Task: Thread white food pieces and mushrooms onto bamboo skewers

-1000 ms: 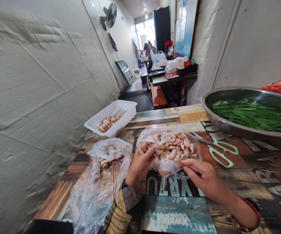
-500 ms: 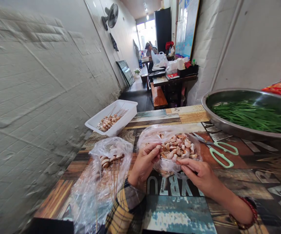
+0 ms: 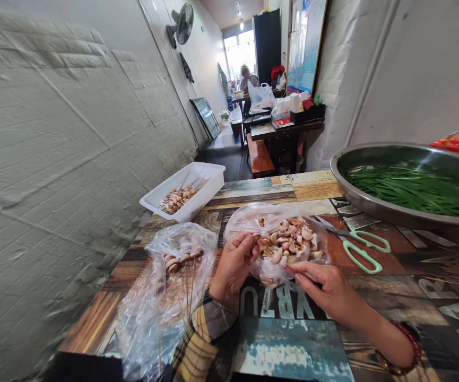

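In the head view, my left hand (image 3: 235,265) is closed in a pinch at the left side of an open clear plastic bag (image 3: 241,217) of garlic cloves (image 3: 293,236). A thin wooden skewer (image 3: 268,248) shows between my hands, partly lost against the cloves. My right hand (image 3: 325,284) pinches its near end at the bag's front right edge. My left fingers hide the other end. Left of my left hand, a second clear bag (image 3: 133,323) holds pale, brown-edged pieces (image 3: 181,261) and several bare skewers (image 3: 189,289).
A white plastic bin (image 3: 209,193) with loaded skewers stands at the table's far left. Green-handled scissors (image 3: 362,249) lie right of the garlic bag. A large steel bowl (image 3: 356,204) of green leaves (image 3: 416,188) is at the right. A person (image 3: 246,79) sits far back.
Both hands stay over the garlic bag in nearly the same pinch, with small finger shifts. My right fingertips have dropped slightly. The distant person's head has moved.
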{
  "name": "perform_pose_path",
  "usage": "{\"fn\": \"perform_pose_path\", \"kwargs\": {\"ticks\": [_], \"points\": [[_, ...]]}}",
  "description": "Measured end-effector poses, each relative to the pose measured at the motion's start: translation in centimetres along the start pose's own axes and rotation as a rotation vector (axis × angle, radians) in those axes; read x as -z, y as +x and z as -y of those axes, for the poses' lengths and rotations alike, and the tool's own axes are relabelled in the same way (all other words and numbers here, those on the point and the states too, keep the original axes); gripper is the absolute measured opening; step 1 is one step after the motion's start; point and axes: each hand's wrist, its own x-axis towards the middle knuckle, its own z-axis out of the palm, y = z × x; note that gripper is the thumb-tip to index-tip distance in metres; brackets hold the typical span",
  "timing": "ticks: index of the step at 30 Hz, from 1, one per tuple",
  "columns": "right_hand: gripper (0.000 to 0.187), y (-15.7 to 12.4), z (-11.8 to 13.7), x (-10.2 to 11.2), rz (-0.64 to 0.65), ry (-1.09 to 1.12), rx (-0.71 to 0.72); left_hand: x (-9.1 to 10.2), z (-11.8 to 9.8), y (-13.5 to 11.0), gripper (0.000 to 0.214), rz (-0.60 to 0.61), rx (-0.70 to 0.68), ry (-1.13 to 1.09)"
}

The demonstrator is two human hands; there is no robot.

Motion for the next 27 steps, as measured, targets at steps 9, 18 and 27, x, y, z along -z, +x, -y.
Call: {"fn": "perform_pose_path", "kwargs": {"ticks": [9, 18, 27], "points": [[0.025, -0.08, -0.22, -0.05, 0.011, -0.007, -0.002, -0.31, -0.23, -0.21, 0.029, 0.01, -0.002, 0.013], [0.026, -0.29, -0.49, -0.08, 0.028, -0.018, 0.001, -0.25, -0.16, -0.21, 0.025, 0.001, 0.001, -0.014], [0.026, -0.26, -0.35, 0.05, 0.03, -0.034, 0.026, -0.19, -0.1, -0.21, 0.024, 0.019, -0.013, 0.0]]}}
